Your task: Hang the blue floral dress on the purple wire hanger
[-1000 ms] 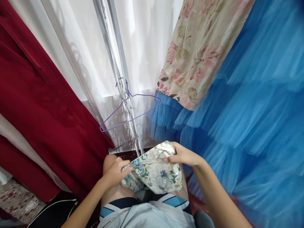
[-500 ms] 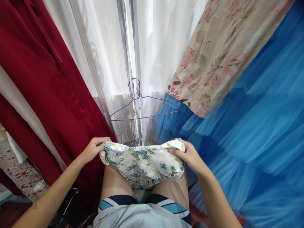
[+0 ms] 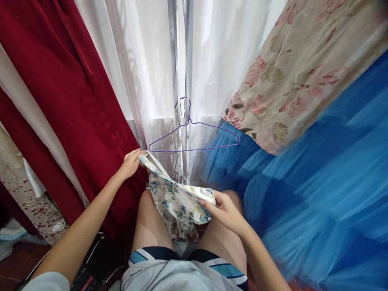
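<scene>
Between my two hands hangs a white garment [image 3: 178, 198] with a blue and yellow floral print, its exact kind not clear. My left hand [image 3: 132, 162] pinches its upper left end, raised close below the left corner of a purple wire hanger [image 3: 194, 150]. My right hand [image 3: 222, 207] grips the other end lower down, thumb on the near side. The garment's upper edge slopes down from left to right, and its lower part droops between my knees. The hanger hangs by its hook on a metal stand [image 3: 188, 52], with nothing on it.
Dark red cloth [image 3: 87, 109] hangs on the left, and a white curtain [image 3: 145, 60] behind the stand. To the right are a beige floral cloth [image 3: 279, 81] and layered blue tulle [image 3: 333, 194]. A dark object with a red part [image 3: 86, 281] sits at lower left.
My left hand has risen with its end of the garment toward the hanger. My right hand has moved left and slightly down, so the cloth's top edge went from level to slanted.
</scene>
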Demonstrator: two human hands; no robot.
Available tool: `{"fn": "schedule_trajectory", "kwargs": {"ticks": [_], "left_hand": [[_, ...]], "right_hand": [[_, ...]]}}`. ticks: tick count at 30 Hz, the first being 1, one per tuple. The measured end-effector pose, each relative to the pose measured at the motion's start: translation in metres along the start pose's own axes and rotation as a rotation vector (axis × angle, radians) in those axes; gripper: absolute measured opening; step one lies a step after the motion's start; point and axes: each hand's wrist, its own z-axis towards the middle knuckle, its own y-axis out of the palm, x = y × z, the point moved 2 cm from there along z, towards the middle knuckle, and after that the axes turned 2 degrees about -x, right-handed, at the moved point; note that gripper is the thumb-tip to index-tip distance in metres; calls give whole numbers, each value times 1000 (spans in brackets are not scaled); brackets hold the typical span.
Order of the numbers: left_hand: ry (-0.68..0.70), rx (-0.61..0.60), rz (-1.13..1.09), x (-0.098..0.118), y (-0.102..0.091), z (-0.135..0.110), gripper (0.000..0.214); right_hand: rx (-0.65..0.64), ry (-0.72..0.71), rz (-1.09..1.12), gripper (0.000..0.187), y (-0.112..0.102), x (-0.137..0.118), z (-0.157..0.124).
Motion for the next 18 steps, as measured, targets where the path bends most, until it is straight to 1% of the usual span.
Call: {"fn": "schedule_trajectory", "kwargs": {"ticks": [3, 5, 6, 8, 11, 13, 14, 16, 18], "left_hand": [[-28, 51, -283, 6, 11, 16, 10], [-98, 85, -455, 10, 20, 25, 7], [-138, 77, -509, 12, 24, 29, 6], [-213, 15, -563, 13, 32, 35, 4], [-257, -149, -621, 14, 40, 36, 7], [-246, -231, -666, 15, 41, 33, 8], [-232, -251, -679, 16, 40, 31, 8], [-193, -251, -683, 19, 37, 30, 6], [-146, -216, -667, 25, 32, 31, 5]], "right_hand": [[19, -6, 19, 29, 3, 7, 4], [50, 3, 21, 28, 1, 11, 5], [63, 9, 15, 28, 0, 12, 5], [89, 13, -6, 28, -2, 15, 4], [196, -15, -28, 25, -12, 19, 6], [312, -63, -52, 22, -27, 19, 13], [369, -94, -78, 21, -37, 18, 19], [470, -163, -147, 20, -62, 12, 37], [566, -237, -213, 18, -91, 0, 63]]}}
